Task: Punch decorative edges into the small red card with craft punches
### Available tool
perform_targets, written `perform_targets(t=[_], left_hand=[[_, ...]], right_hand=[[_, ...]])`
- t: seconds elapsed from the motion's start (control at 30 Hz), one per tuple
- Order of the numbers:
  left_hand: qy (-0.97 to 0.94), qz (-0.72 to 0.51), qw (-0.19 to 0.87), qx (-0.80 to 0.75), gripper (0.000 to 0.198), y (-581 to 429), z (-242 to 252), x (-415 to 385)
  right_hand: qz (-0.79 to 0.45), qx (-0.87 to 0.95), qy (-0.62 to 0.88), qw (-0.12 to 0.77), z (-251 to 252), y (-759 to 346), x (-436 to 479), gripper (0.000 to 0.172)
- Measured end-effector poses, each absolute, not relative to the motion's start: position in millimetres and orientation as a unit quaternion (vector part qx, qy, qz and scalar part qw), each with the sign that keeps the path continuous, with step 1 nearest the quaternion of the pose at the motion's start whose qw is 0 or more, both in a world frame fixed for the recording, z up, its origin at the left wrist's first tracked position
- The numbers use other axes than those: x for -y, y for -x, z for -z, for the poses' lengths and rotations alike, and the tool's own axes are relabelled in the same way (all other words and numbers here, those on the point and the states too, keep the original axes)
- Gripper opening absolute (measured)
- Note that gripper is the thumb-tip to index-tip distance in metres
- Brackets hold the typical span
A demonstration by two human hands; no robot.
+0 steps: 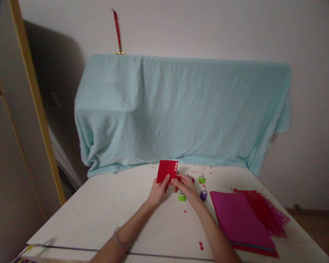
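My left hand point(158, 191) is closed on a small sheet of red paper point(165, 171), its thumb lying across the lower part. Cut-out holes run down the paper's right edge. At the lower right corner, my right hand point(185, 185) has its fingers drawn together against that edge; what lies inside them is hidden. Around the hands stand small figures with eyes: a green one point(182, 196) below, another green figure point(201, 179) beyond, a purple one point(203, 194) to the right, and a red one point(191, 179) partly behind my right hand.
A stack of magenta and red sheets point(242, 219) lies on the right of the white table point(112, 212). Red hole-filled paper pieces point(268, 213) overlap it. Red scraps point(201, 245) are scattered about. A light blue cloth point(194, 109) hangs at the back.
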State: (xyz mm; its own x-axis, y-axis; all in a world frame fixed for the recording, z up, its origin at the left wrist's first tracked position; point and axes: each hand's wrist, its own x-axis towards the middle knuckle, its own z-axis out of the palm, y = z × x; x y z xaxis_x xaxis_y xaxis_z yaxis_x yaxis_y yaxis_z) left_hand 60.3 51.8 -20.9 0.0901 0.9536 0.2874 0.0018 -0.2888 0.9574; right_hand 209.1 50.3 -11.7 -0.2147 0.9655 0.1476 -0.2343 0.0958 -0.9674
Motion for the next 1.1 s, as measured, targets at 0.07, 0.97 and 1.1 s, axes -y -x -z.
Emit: perform_targets(t=[0.07,0.97,1.1], left_hand=[[-0.588,-0.546,0.436,-0.407,0.043,-61,20,-52],[-0.529,-0.565,0.500,-0.387,0.051,-61,18,-59],[-0.529,-0.565,0.505,-0.382,0.050,-62,18,-58]], right_hand=[[-0.572,0.528,0.349,0.522,11,-209,-50,0.034],[-0.589,0.394,0.358,0.608,3,-218,-50,0.034],[-0.593,0.401,0.338,0.612,3,-218,-49,0.030]])
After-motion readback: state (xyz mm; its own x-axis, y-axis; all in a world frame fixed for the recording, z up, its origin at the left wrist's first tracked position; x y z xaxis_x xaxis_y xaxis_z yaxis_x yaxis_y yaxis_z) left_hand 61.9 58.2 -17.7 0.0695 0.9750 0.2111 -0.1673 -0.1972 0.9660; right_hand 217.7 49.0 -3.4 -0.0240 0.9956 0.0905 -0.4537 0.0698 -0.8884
